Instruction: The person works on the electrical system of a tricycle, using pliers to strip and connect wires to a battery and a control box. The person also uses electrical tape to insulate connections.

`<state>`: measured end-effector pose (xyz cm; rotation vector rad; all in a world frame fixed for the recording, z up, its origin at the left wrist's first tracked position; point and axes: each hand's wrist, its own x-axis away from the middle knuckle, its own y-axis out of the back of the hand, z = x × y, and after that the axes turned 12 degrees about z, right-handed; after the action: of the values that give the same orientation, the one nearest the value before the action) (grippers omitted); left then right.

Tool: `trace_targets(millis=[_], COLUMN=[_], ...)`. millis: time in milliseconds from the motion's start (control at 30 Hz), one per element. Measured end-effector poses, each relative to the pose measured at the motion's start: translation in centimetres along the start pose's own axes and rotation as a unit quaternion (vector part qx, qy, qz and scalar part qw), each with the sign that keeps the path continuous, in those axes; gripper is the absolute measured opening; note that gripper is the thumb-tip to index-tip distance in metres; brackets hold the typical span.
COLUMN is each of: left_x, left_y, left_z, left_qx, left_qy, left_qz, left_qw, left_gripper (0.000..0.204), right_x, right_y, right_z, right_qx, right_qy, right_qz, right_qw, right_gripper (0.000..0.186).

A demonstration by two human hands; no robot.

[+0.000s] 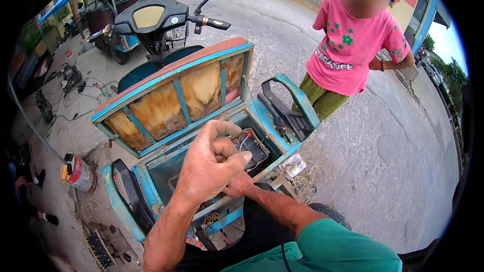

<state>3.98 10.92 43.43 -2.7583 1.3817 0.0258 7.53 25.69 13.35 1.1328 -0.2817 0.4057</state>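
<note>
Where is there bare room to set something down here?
Widest is the grey pavement right of the debris, between the person in pink and the green sleeve. The turquoise box is crowded: the left hand is over it, the right hand at its near edge, a black battery inside. A red-and-white can stands farther left.

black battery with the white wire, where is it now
In the head view, just right of centre, the black battery sits inside the blue compartment below the raised lid, right of the left hand.

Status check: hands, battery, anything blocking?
Left hand half-curled above open compartment; right hand lower, partly hidden. Black battery inside, partly blocked from view by left hand. Lid raised.
</note>
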Motion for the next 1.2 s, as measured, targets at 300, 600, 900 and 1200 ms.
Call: trace_targets(millis=[300,600,900,1200], left_x=[1.9,2.8,2.4,2.4], left_y=[-0.8,-0.9,-0.8,-1.0], left_z=[-1.8,-1.7,-1.7,-1.8], left_qx=[0.013,-0.042,-0.031,-0.061], left_qy=[-0.062,-0.127,-0.178,-0.218], left_qz=[0.041,0.081,0.116,0.108], left_qw=[0.997,0.988,0.977,0.968], left_gripper=[0.053,0.053,0.044,0.033], right_x=[-0.7,-1.2,-0.5,-0.2], right_y=[-0.7,-2.1,-1.3,-0.8], right_z=[-0.7,-2.2,-1.6,-1.0], right_qx=[0.039,0.024,0.029,0.014], right_qy=[-0.032,0.022,-0.001,-0.001], right_qz=[0.039,0.0,0.038,0.024], right_qw=[0.998,0.999,0.999,1.0], right_gripper=[0.042,0.045,0.047,0.047])
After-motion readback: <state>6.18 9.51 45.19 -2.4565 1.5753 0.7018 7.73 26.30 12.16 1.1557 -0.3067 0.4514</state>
